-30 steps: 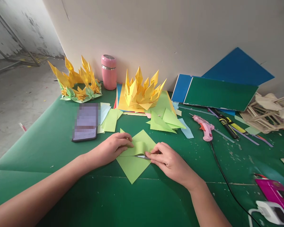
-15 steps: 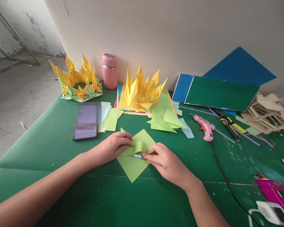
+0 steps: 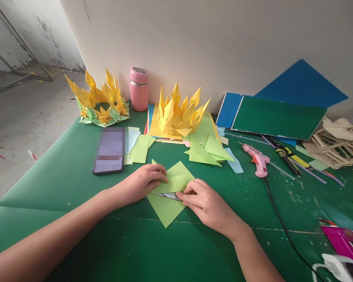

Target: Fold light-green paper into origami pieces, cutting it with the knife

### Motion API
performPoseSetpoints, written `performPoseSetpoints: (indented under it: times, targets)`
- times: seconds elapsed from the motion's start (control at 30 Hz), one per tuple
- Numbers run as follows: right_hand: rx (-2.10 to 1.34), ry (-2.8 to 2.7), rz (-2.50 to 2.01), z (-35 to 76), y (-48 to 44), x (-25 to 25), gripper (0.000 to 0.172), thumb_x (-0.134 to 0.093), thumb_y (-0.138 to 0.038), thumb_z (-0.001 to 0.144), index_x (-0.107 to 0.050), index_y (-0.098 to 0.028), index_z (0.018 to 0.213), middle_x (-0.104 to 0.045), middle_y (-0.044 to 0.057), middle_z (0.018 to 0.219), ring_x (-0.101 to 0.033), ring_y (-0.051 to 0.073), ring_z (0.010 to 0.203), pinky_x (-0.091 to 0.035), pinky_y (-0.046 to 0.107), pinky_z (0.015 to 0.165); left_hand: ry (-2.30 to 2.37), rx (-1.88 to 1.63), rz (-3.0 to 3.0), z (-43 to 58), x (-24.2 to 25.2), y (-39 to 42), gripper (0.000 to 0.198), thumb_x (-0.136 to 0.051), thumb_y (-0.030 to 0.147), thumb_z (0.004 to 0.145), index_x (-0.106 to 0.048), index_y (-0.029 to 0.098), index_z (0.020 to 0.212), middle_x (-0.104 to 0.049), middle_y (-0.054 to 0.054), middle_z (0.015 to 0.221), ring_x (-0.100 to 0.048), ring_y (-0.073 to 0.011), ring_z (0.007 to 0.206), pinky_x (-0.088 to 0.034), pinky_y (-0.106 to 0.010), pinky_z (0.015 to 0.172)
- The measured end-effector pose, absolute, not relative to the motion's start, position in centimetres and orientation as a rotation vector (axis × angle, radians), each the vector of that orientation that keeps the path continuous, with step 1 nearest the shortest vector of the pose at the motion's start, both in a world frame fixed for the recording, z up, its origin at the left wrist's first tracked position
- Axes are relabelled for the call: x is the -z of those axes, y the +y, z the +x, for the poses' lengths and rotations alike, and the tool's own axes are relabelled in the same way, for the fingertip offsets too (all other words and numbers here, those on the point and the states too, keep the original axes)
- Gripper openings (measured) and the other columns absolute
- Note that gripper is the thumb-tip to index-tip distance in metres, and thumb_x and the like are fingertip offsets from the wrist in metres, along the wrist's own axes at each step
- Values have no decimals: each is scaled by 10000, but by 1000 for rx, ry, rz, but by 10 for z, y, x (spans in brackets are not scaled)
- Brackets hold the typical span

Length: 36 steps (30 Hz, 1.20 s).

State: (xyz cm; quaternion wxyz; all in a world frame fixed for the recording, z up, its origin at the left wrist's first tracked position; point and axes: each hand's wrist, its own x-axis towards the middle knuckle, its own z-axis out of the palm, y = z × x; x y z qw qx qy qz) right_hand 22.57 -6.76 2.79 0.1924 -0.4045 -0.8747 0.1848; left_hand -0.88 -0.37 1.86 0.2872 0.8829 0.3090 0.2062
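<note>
A light green paper square (image 3: 166, 213) lies cornerwise on the green table, with a folded green piece across its upper half. My left hand (image 3: 148, 181) has its fingers curled down on the left side of this paper, holding it. From the right, my right hand (image 3: 204, 201) pinches a narrow grey metal blade (image 3: 168, 195) that lies flat under the edge of the folded layer. The blade's handle is hidden inside the hand, so its exact kind cannot be told.
Behind the hands stand two yellow folded-paper crowns (image 3: 181, 115) (image 3: 101, 103) and a pink flask (image 3: 139, 90). A phone (image 3: 110, 150) lies left; folded green papers (image 3: 204, 150), a pink glue gun (image 3: 259, 158) with its cord, and cutters (image 3: 282, 154) lie right.
The folded green layer, bulging upward half a second ago, now lies flatter, and more of the blade shows below its edge. Both hands keep nearly the same place; the view has shifted slightly.
</note>
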Motion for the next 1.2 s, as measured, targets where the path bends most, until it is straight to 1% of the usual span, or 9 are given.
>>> performPoseSetpoints:
  times: [0.17, 0.33, 0.43, 0.57, 0.77, 0.83, 0.9, 1.03, 1.2]
  targets:
    - [-527, -2458, -1097, 226, -67, -27, 277, -453, -168, 954, -706, -183, 1066, -580, 72, 809, -503, 201, 787, -489, 325, 641, 831, -539, 2365, -9, -18, -2, 265, -448, 106, 887, -690, 182, 964, -626, -75, 1067, -633, -171, 973, -502, -289, 907]
    - [-632, -2327, -1033, 239, -66, -28, 270, -499, -183, 941, -677, -272, 1124, -592, 46, 838, -538, 188, 809, -504, 313, 661, 837, -545, 2372, -9, -20, -3, 284, -424, 116, 903, -673, 186, 1020, -635, -79, 1110, -629, -179, 1006, -501, -300, 922]
    - [-493, -2157, -1147, 251, -63, -25, 323, -487, -156, 934, -625, -275, 1200, -587, 49, 878, -557, 191, 833, -514, 322, 686, 854, -516, 2411, -9, -22, -5, 288, -447, 168, 921, -624, 195, 1146, -620, -94, 1193, -609, -210, 1058, -489, -345, 947]
    - [-246, -2045, -1374, 261, -57, -17, 294, -480, -177, 924, -638, -231, 1167, -592, 70, 904, -574, 212, 840, -515, 340, 695, 912, -447, 2443, -9, -21, -10, 410, -622, 278, 854, -549, 227, 1255, -589, -97, 1246, -571, -255, 1103, -484, -394, 955]
    - [-123, -2146, -1508, 257, -53, -11, 279, -458, -221, 930, -645, -202, 1137, -636, 90, 923, -588, 249, 871, -515, 372, 691, 943, -477, 2425, -9, -20, -15, 495, -625, 195, 841, -465, 237, 1307, -535, -99, 1242, -536, -244, 1123, -474, -391, 965]
    - [-44, -2159, -1488, 252, -54, -14, 267, -463, -247, 934, -661, -197, 1106, -645, 102, 940, -586, 265, 894, -504, 413, 730, 947, -504, 2425, -8, -21, -16, 491, -633, 167, 824, -476, 238, 1284, -533, -91, 1187, -542, -236, 1091, -484, -383, 946]
    - [-48, -2162, -1416, 243, -57, -20, 254, -502, -275, 925, -666, -191, 1099, -658, 108, 965, -585, 271, 920, -495, 439, 771, 942, -526, 2431, -8, -21, -17, 410, -635, 147, 812, -533, 227, 1201, -532, -77, 1114, -551, -224, 1042, -496, -369, 914]
    - [-461, -2198, -1214, 222, -64, -27, 251, -599, -296, 882, -651, -224, 1117, -708, 65, 997, -619, 230, 919, -514, 400, 827, 941, -581, 2419, -7, -22, -17, 245, -622, 104, 794, -608, 209, 1015, -511, -56, 1043, -555, -198, 967, -508, -336, 858]
    - [-702, -2137, -1169, 203, -71, -28, 436, -703, -323, 802, -585, -241, 1214, -707, 61, 1078, -645, 224, 959, -535, 363, 827, 923, -652, 2403, -7, -21, -17, 189, -588, 101, 791, -659, 208, 930, -527, -48, 995, -556, -176, 884, -517, -304, 795]
